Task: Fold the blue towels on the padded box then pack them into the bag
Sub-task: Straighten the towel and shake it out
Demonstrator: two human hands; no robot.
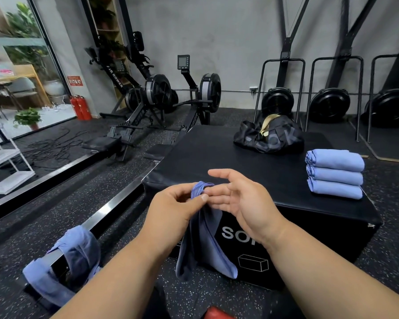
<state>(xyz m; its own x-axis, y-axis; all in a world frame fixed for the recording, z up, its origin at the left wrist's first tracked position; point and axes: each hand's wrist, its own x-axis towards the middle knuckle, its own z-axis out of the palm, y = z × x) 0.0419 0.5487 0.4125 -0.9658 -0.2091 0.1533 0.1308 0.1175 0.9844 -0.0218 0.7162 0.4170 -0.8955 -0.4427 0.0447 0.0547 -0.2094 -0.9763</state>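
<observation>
The left hand (171,209) pinches a hanging blue towel (203,245) at the padded box's (217,153) near edge; the right hand (242,201) is open-fingered beside it. Rowing machines (157,93) stand behind.

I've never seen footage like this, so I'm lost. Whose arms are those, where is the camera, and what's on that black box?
There is no machine here. A person wears a camera on the head, looking down at their own hands. The left hand pinches a blue towel that hangs down unfolded; the right hand is open beside it. On the padded box lie three folded towels in a row and a black bag. More blue towels hang over a metal rail on the left.
</observation>
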